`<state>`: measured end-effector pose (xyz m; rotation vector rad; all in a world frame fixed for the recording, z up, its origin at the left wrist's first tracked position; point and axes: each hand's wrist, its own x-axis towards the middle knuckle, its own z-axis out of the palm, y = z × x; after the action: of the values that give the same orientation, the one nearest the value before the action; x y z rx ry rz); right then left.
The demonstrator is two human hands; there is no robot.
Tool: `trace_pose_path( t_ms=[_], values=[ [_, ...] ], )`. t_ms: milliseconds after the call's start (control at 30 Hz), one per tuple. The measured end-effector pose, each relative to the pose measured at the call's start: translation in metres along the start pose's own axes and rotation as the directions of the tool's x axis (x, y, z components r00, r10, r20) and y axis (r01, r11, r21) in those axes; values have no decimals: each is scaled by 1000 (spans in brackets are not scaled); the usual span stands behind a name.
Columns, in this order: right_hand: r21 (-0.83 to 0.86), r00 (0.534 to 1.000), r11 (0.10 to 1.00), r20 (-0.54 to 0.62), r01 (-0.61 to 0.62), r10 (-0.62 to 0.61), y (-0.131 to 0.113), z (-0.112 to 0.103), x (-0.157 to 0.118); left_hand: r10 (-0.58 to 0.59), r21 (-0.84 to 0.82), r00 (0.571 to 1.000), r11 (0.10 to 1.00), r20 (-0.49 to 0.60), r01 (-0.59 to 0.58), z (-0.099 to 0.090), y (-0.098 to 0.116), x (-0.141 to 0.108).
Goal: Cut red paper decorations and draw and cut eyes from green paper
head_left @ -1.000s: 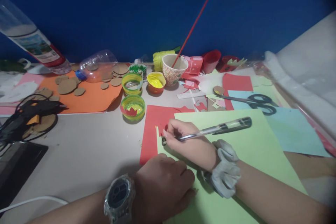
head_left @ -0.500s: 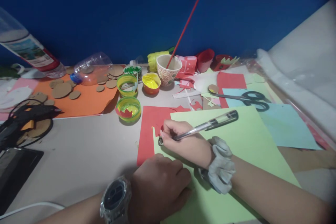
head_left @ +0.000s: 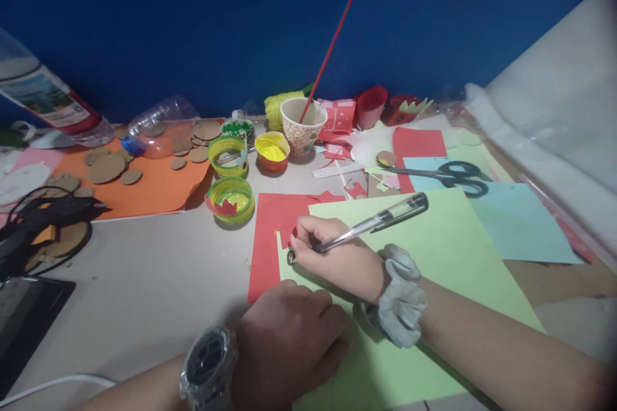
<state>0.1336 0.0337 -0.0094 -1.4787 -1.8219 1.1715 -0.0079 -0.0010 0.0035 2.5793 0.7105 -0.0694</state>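
The grey table (head_left: 168, 295) spreads under everything, and on its right half lies the large pale green sheet (head_left: 448, 237), slanting beneath both hands. The left hand (head_left: 292, 334), its forearm coming in from the lower left, rests palm down over the sheet's left edge; its fingers lie close together, pointing right and bent at the knuckles, with the palm hidden, so whether they grip anything cannot be told. The right hand (head_left: 337, 257) reaches in from the lower right, wrist low and fingers curled, turned toward the left hand and just above it. Its thumb and index finger pinch the pen (head_left: 359, 228), which slopes across the hand with the clip end raised to the right; the writing tip is not visible.

The red sheet (head_left: 265, 250) lies partly under the green one, whose narrow cut strip juts up over it. Beyond the green sheet, scissors (head_left: 443, 174) rest across light blue paper (head_left: 520, 225). A watch (head_left: 206, 356) sits on the left wrist, a grey-green scrunchie (head_left: 402, 298) on the right. Smallest, a dark ring-like piece (head_left: 290, 257) is at the right fingertips, near the sheet's upper left corner; whether they touch it is unclear.
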Motion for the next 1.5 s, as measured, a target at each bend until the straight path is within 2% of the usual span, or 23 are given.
trace_pose_path(
  t_ms=[1033,1500],
  values=[
    [-45,1000,999,-3,-13,13,0,-1,1,36,5,999,999,10,-36,-2,-3,1],
    [-30,1000,999,-8,-21,20,2,0,0,65,15,997,998,-39,-65,1,-5,0]
  ],
)
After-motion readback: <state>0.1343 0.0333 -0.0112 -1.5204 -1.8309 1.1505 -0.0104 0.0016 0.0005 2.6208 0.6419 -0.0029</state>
